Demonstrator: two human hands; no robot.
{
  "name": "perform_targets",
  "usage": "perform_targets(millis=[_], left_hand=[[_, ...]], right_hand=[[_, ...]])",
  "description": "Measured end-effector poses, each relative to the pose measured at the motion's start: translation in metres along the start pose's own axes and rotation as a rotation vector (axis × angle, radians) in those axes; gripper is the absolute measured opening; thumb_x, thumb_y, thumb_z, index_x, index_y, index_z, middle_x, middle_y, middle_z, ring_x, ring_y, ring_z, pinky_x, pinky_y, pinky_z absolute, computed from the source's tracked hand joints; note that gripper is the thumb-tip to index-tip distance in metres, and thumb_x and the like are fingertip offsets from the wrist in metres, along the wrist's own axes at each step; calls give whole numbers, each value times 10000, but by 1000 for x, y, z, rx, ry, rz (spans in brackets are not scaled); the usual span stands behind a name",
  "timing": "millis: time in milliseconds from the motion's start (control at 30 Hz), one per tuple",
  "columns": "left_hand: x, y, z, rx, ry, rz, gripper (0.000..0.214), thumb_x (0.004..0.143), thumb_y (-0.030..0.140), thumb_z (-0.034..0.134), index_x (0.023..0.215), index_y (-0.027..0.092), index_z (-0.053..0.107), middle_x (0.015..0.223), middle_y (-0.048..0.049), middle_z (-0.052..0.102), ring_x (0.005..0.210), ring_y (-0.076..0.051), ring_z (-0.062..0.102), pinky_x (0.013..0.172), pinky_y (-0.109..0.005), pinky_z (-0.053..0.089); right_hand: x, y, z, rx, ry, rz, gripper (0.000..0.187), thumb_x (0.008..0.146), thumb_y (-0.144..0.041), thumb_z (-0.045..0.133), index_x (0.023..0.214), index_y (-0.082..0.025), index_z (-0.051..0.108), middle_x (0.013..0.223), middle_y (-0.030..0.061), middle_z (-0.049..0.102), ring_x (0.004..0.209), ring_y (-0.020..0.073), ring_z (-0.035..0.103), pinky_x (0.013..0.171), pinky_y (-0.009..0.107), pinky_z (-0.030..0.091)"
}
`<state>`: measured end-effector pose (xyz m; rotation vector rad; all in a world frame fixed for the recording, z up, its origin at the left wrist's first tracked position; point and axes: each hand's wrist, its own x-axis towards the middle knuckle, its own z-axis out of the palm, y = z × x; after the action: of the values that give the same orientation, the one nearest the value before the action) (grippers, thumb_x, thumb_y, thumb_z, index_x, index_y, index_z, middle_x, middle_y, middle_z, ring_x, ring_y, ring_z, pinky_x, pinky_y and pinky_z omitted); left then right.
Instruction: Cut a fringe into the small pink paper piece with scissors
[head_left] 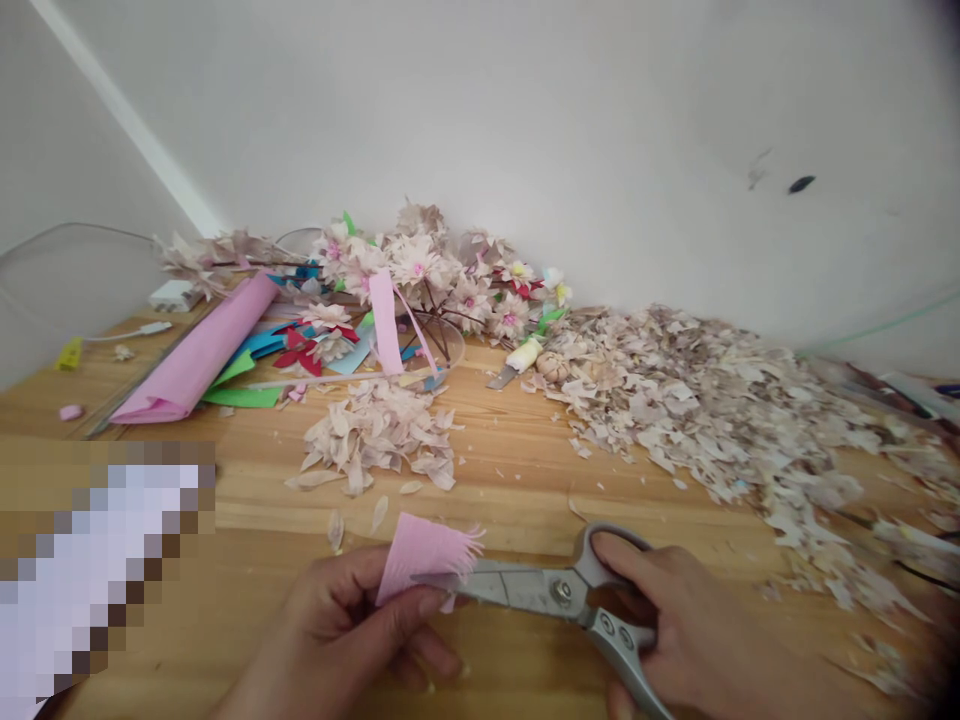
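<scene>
Paper, pink and fringed along its right edge, is pinched in your left hand low over the counter. Your right hand grips scissors, blades nearly closed on it. You seem mid-fringe; the next snip needs even spacing.

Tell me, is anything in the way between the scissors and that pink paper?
Nothing visible. The scissors in the right hand already reach the fringed pink paper, which the left hand pinches from below.
</scene>
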<state>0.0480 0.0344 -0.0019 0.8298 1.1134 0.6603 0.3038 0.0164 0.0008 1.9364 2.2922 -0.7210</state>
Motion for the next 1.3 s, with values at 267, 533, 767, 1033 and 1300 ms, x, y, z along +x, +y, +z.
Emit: perform_targets(millis=[267, 533, 767, 1033, 1300], left_hand=[[3, -5, -1, -27, -15, -15, 299, 585, 483, 755, 671, 200, 712, 504, -9, 708, 461, -134, 622, 477, -201, 461], [1, -1, 1, -55, -13, -29, 326, 554, 491, 777, 668, 194, 706, 506, 5, 699, 484, -123, 626, 457, -177, 450], [0, -1, 0, -43, -13, -24, 346, 552, 513, 770, 692, 201, 719, 507, 4, 701, 486, -118, 625, 462, -171, 451], [0, -3, -1, -60, -3, -4, 371, 528, 541, 770, 682, 207, 719, 505, 3, 707, 472, -120, 622, 472, -182, 455], [0, -4, -1, -52, -16, -25, 373, 533, 543, 762, 691, 208, 719, 508, 13, 709, 479, -107, 617, 476, -170, 447]], right_hand=[[1, -1, 0, 32, 16, 20, 519, 409, -373, 855, 651, -239, 416, 548, -84, 497, 507, 118, 414, 454, 219, 281], [1, 0, 1, 57, 7, 21, 507, 426, -360, 853, 668, -236, 425, 570, -85, 506, 509, 114, 397, 464, 218, 273], [2, 2, 0, 15, 10, 28, 549, 384, -416, 862, 736, -238, 479, 722, -37, 627, 622, 175, 539, 550, 238, 351], [1, 0, -2, 45, 6, 21, 509, 414, -463, 826, 749, -245, 510, 815, -15, 658, 704, 210, 584, 592, 255, 376], [1, -2, 0, 56, -30, 31, 544, 387, -423, 869, 724, -234, 486, 674, -53, 608, 574, 148, 505, 510, 227, 309]])
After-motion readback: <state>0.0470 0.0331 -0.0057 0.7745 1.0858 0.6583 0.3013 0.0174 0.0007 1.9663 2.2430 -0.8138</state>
